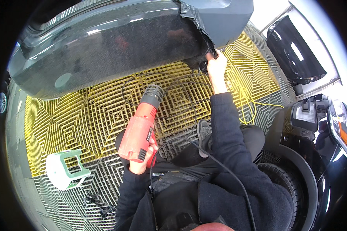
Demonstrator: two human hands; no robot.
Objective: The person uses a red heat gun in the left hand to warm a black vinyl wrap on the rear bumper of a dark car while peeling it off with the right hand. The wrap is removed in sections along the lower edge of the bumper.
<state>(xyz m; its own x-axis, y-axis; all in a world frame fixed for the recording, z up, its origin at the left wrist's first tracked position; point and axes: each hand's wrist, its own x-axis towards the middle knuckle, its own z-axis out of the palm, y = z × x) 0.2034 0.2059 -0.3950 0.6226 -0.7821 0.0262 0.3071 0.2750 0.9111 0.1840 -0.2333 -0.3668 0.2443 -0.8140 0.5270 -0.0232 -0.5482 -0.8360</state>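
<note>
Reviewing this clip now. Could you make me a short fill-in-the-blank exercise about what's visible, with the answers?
1. The left hand holds a heat gun whose body is mainly coloured ____.
2. The right hand, gripping loose dark film, appears ____ in the picture than the left (higher/lower).
3. The stool at left combines white with the colour ____.
4. The cable looped at right is coloured ____.

Missing words: red; higher; green; yellow.

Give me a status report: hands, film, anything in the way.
Left hand holding red heat gun. Right hand gripping crumpled dark film at bumper. Black cord arcs over right sleeve, possible snag.
</note>
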